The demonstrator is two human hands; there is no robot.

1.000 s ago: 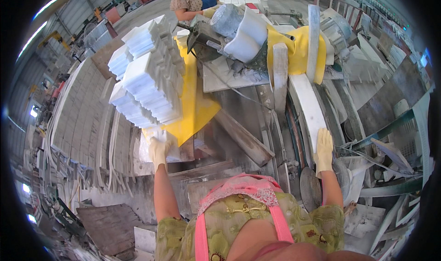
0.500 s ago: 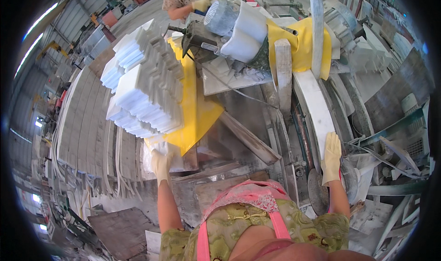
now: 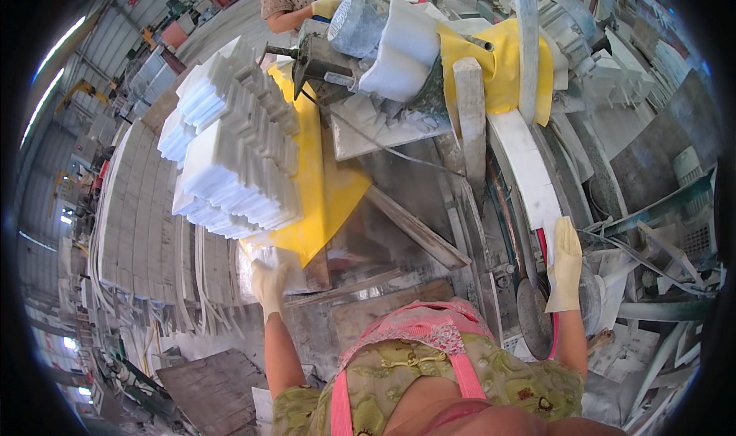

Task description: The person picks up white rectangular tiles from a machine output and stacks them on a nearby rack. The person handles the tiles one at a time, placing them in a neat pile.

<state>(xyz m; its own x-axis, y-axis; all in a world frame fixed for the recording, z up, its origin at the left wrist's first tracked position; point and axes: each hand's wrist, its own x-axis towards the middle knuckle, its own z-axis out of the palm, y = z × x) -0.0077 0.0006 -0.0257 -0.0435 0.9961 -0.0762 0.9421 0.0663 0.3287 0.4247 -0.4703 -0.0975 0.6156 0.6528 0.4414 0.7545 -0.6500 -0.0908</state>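
Note:
My right hand (image 3: 566, 263), in a pale glove, lies flat with fingers stretched out and together. It is beside the near end of a long white stone strip (image 3: 525, 164) on a narrow belt machine; a red belt edge (image 3: 543, 244) shows just left of the fingers. At the left, my gloved left hand (image 3: 268, 284) is at the edge of a plastic-covered white block (image 3: 295, 271), fingers curled and partly hidden. Above that hand stands a tall stack of white stone pieces (image 3: 230, 160), with yellow sheeting (image 3: 326, 213) under and beside it.
A grey motor (image 3: 356, 29) and a white padded cover (image 3: 402, 49) stand beyond. A wooden post (image 3: 470, 121) rises left of the strip. Across the way works another person, gloved hand (image 3: 327, 6) near the motor. Grey slabs (image 3: 142, 213) line the far left.
The near end of the white strip has moved away from me, showing more red belt. My right hand has shifted slightly right, off the strip's top. My left hand has stayed nearly in place.

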